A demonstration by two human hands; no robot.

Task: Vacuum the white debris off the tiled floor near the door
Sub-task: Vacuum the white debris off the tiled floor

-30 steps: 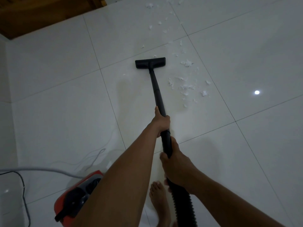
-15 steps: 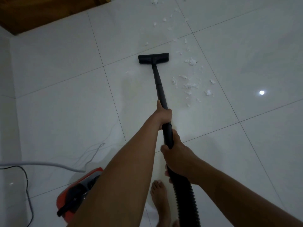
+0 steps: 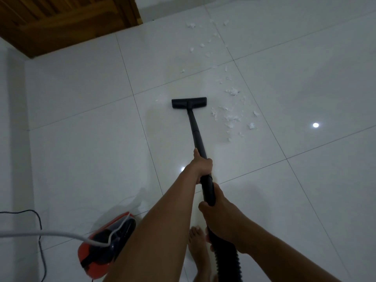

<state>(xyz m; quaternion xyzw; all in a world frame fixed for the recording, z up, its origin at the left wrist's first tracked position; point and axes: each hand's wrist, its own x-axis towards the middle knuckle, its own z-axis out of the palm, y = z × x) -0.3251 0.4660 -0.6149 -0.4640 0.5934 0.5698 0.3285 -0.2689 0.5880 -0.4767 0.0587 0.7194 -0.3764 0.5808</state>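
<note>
The person is gripping the black wand (image 3: 196,131) with both hands. The left hand (image 3: 201,166) is wrapping it higher up, and the right hand (image 3: 219,212) is clasping it lower, just above the ribbed hose (image 3: 227,261). The floor nozzle (image 3: 189,103) is resting flat on the tiled floor (image 3: 81,119), with white debris (image 3: 232,119) lying scattered to its right and farther off, toward the wooden door (image 3: 61,21). A red vacuum body (image 3: 101,255) is sitting at lower left, with a white cord (image 3: 50,234) draping over it.
</note>
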